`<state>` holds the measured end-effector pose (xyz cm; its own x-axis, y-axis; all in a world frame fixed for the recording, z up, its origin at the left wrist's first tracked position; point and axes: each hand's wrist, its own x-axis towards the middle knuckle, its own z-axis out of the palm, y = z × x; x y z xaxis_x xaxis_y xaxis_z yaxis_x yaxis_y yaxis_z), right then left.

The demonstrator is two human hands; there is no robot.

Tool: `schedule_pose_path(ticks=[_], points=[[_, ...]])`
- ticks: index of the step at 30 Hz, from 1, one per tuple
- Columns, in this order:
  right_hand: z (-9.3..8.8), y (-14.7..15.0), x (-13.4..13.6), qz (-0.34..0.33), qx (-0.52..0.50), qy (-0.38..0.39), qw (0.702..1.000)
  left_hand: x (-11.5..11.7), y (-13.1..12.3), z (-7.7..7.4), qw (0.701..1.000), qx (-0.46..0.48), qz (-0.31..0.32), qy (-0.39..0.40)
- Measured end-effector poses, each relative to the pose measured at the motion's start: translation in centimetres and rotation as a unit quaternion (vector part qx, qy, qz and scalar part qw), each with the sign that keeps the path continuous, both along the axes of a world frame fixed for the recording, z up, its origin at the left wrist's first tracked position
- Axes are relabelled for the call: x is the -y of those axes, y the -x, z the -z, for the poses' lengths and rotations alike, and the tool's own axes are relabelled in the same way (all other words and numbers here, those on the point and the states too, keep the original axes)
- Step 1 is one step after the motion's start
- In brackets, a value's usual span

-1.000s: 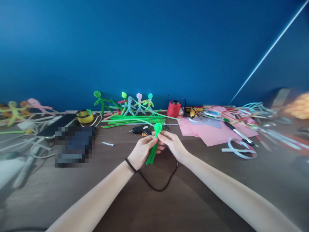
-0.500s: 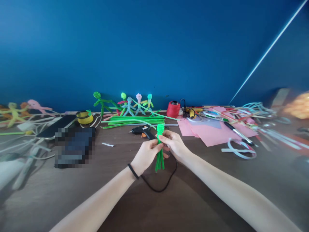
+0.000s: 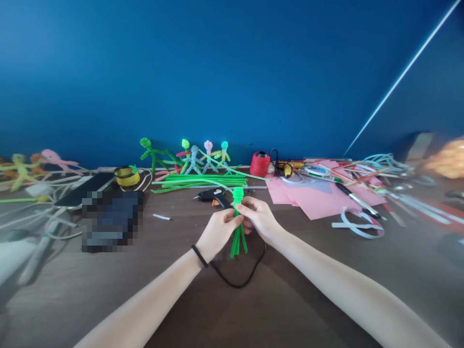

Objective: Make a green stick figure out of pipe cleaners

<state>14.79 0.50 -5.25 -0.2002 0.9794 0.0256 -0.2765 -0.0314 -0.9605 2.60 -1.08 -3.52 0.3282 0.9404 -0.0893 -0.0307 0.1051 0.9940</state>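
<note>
The green pipe-cleaner figure is pinched by left hand and right hand — both grips closed on it — strands probably best kept bunched.

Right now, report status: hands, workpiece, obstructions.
Left hand, right hand both pinch green pipe-cleaner figure below its coiled head. Loose ends hang free. Glue gun just behind, cord looping underneath.

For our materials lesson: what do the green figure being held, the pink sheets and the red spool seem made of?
Green figure: fuzzy pipe cleaner, likely wire-cored; coiled head, thin stiff strands.
Pink sheets: matte paper or thin card; flat, straight edges.
Red spool: probably wound thread or yarn; matte, blurred.
</note>
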Motion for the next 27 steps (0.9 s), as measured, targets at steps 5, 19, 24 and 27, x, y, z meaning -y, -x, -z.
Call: schedule_pose_path(ticks=[5,19,24,27], points=[[0.9,0.2,-0.1,0.010,-0.016,-0.020,1.000,-0.3,0.3,0.6,1.000,0.012,0.001,0.020],[1.9,0.0,-0.3,0.012,0.081,-0.079,0.994,-1.2,0.7,2.4,0.992,0.109,0.030,0.059],[1.9,0.0,-0.5,0.008,0.084,-0.084,0.993,-1.2,0.7,2.7,0.993,0.104,0.014,0.050],[1.8,0.0,-0.4,0.008,0.097,-0.090,0.991,-1.2,0.7,2.7,0.993,0.108,0.011,0.049]])
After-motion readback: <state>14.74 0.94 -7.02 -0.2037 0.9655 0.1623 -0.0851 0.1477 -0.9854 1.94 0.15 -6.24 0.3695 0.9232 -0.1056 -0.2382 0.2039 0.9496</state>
